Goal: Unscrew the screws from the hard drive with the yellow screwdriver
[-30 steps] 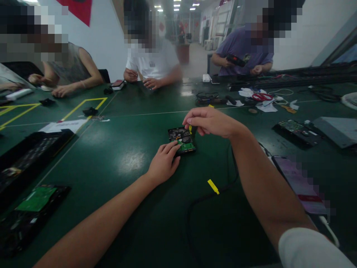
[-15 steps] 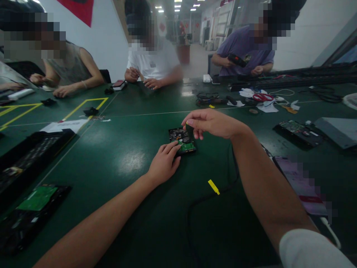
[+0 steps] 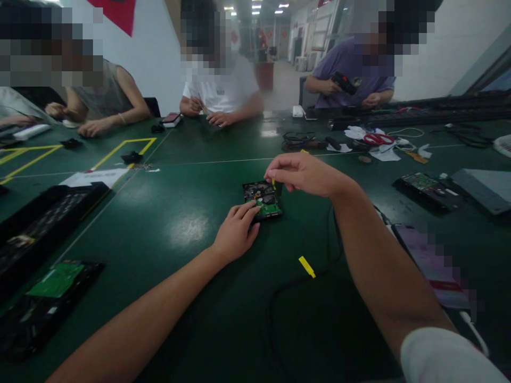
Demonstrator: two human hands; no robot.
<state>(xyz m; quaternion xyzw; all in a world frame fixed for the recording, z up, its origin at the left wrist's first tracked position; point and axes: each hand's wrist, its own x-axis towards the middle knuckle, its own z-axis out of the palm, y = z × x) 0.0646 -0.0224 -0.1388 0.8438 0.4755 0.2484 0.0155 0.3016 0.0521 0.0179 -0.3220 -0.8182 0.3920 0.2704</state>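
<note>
A hard drive [image 3: 263,192] with a green circuit board lies on the dark green table in front of me. My left hand [image 3: 238,227] rests at its near left side, fingertips on the board's edge, thumb apart and fingers stretched out. Just above the drive's far right corner is my right hand [image 3: 297,173], with thumb and fingers pinched together. A small thin piece with yellow on it [image 3: 273,184] shows below those fingertips; its kind is too small and dark to make out.
A black cable with a yellow tag [image 3: 307,267] runs near me. Another drive [image 3: 56,281] and a long black casing [image 3: 90,198] are left. To the right lie a phone [image 3: 429,260], another drive [image 3: 425,190] and a grey box [image 3: 485,189]. Several people sit opposite; red-handled scissors [image 3: 378,139] lie among scraps.
My right hand has shifted slightly, and more of the yellow on the piece under its fingertips now shows. The left hand keeps its place on the hard drive.
</note>
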